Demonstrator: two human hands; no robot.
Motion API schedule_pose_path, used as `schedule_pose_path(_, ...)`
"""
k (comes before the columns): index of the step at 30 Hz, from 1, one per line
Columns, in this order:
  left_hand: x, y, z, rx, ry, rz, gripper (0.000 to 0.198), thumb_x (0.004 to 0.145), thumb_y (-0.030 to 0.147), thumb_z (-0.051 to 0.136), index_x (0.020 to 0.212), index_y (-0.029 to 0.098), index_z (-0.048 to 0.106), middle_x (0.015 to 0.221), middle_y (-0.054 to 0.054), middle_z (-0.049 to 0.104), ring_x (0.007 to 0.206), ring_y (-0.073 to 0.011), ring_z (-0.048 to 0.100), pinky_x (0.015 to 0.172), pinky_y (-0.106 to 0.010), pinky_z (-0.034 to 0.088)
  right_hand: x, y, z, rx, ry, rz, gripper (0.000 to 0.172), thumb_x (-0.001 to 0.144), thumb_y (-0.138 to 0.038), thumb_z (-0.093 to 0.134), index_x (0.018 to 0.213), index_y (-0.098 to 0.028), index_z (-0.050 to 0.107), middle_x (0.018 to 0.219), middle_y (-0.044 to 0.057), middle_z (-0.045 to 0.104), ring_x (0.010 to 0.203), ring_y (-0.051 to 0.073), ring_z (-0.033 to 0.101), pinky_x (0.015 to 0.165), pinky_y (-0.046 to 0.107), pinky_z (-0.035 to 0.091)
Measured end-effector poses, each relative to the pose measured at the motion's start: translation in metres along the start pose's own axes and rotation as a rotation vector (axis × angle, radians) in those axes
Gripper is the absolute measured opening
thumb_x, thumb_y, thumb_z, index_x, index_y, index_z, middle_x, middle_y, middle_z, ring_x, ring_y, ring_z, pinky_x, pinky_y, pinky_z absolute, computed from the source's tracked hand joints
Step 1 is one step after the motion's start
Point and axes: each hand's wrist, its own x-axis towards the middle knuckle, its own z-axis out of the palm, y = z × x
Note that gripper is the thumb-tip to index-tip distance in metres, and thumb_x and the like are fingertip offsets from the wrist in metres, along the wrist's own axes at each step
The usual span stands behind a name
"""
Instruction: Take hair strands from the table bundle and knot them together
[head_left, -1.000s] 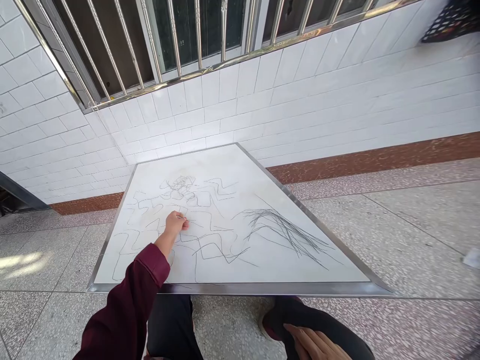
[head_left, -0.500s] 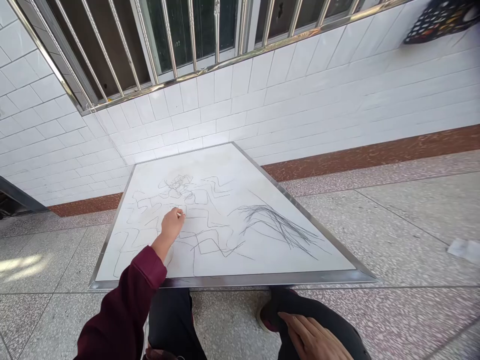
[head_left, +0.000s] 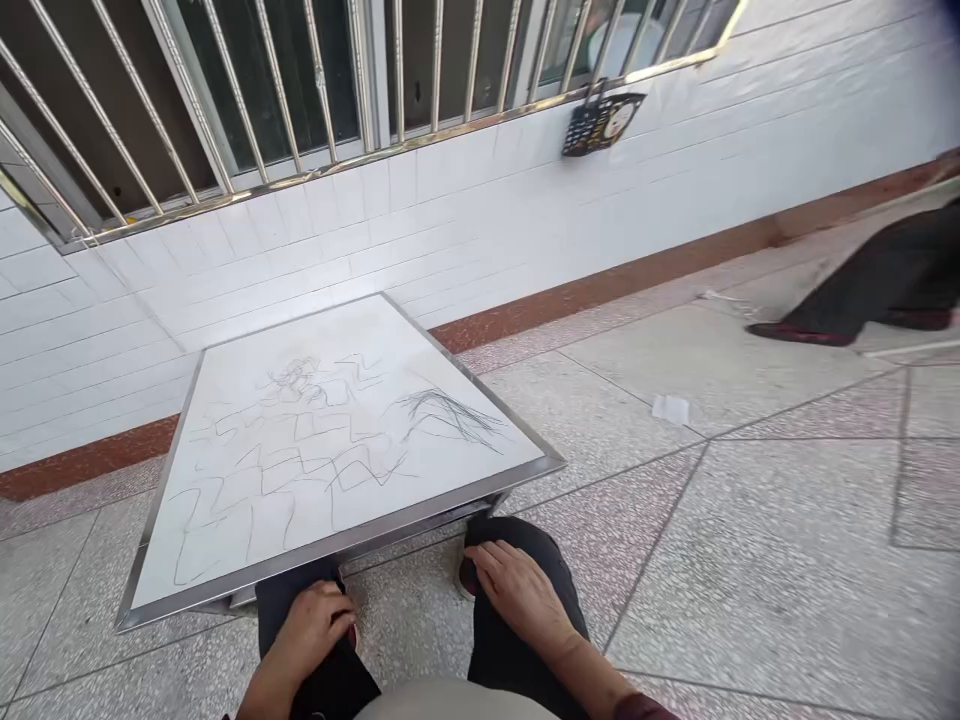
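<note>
My left hand (head_left: 315,620) rests on my left thigh with its fingers curled in. Whether anything lies inside that hand is hidden. On my right knee, my right hand (head_left: 517,590) lies palm down, fingers stretched out and holding nothing visible. Just beyond my knees is a low table (head_left: 225,594) with a white top and a metal rim. Thin dark pencil-like lines (head_left: 300,460) form loose shapes across its left and middle part. A denser bundle of dark strokes (head_left: 446,415) marks the right side of the top.
Behind the table runs a white tiled wall (head_left: 450,240) with a barred window (head_left: 322,80). A patterned bag (head_left: 602,125) hangs from the bars. White paper (head_left: 670,409) lies on the speckled floor (head_left: 787,560). At far right, a person's dark-trousered legs (head_left: 870,270) are visible.
My left hand has left the drawn surface, where it pinched something small, and come down onto my left thigh. My view has swung right, bringing another person's legs into sight.
</note>
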Motion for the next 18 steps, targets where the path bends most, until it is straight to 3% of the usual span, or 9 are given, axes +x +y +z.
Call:
schedule_pose_path(4, -0.003, -0.028, 0.013, 0.273, 0.323, 0.169, 0.026, 0.093, 0.02, 0.049, 0.109, 0.022, 0.069, 0.104, -0.007, 0.072, 0.097, -0.0223, 0.066, 0.094, -0.04, 0.052, -0.002, 0.001, 0.001, 0.068, -0.015, 0.028, 0.027, 0.094, -0.013, 0.042, 0.096, -0.02, 0.068, 0.081, 0.006, 0.067, 0.078, 0.02, 0.062, 0.072, 0.032, 0.047)
schedule_pose_path(6, -0.003, -0.032, 0.017, 0.352, 0.401, 0.216, 0.027, 0.094, 0.021, 0.048, 0.113, 0.021, 0.067, 0.102, -0.008, 0.072, 0.094, -0.0224, 0.067, 0.091, -0.04, 0.054, 0.005, 0.005, -0.001, 0.159, 0.014, 0.064, 0.027, 0.096, -0.016, 0.041, 0.096, -0.02, 0.067, 0.083, 0.006, 0.067, 0.079, 0.019, 0.063, 0.072, 0.031, 0.048)
schedule_pose_path(11, -0.001, -0.03, 0.019, 0.396, 0.417, 0.266, 0.029, 0.094, 0.022, 0.048, 0.119, 0.02, 0.063, 0.097, -0.007, 0.072, 0.087, -0.0206, 0.069, 0.086, -0.037, 0.056, 0.071, 0.023, -0.022, 0.23, 0.135, 0.189, 0.024, 0.099, -0.024, 0.04, 0.103, -0.019, 0.064, 0.094, 0.008, 0.068, 0.09, 0.022, 0.06, 0.085, 0.035, 0.047)
schedule_pose_path(14, 0.001, -0.028, 0.018, 0.398, 0.406, 0.243, 0.026, 0.094, 0.02, 0.047, 0.113, 0.021, 0.065, 0.094, -0.007, 0.072, 0.084, -0.0202, 0.069, 0.083, -0.037, 0.057, 0.126, 0.039, -0.031, 0.087, 0.024, 0.209, 0.025, 0.1, -0.024, 0.04, 0.105, -0.018, 0.064, 0.1, 0.01, 0.067, 0.096, 0.023, 0.056, 0.087, 0.035, 0.045)
schedule_pose_path(18, 0.003, -0.026, 0.017, 0.387, 0.394, 0.228, 0.025, 0.094, 0.018, 0.047, 0.108, 0.021, 0.067, 0.091, -0.006, 0.072, 0.082, -0.02, 0.068, 0.081, -0.037, 0.057, 0.176, 0.058, -0.022, 0.04, -0.051, 0.215, 0.019, 0.097, -0.022, 0.047, 0.103, -0.016, 0.065, 0.102, 0.012, 0.066, 0.099, 0.026, 0.053, 0.085, 0.035, 0.042)
